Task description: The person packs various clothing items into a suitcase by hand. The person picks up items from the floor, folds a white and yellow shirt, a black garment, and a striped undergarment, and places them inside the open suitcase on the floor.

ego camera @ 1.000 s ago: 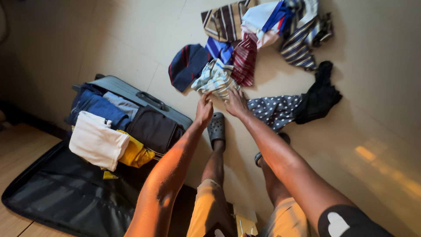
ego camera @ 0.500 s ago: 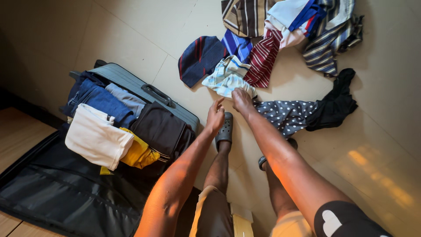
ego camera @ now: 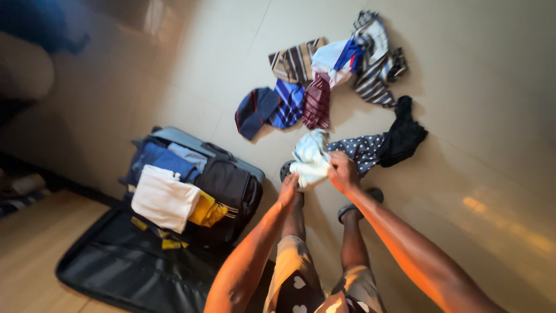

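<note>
I stand over a tiled floor and hold a pale blue and white cloth (ego camera: 310,159) in front of me, lifted off the floor. My right hand (ego camera: 343,172) grips its right edge with closed fingers. My left hand (ego camera: 288,189) touches the cloth's lower left edge with fingers extended. Just beyond the cloth lie a polka-dot garment (ego camera: 365,149) and a black garment (ego camera: 403,133).
An open grey suitcase (ego camera: 191,142) at the left is packed with folded blue, white, yellow and black clothes; its black lid (ego camera: 104,261) lies flat. A heap of striped and navy clothes (ego camera: 318,81) lies farther away. My sandalled feet (ego camera: 370,194) stand below the cloth.
The pale cloth has been picked up from the pile and drawn toward me. The view has swung, so the suitcase and clothes pile sit lower in frame.
</note>
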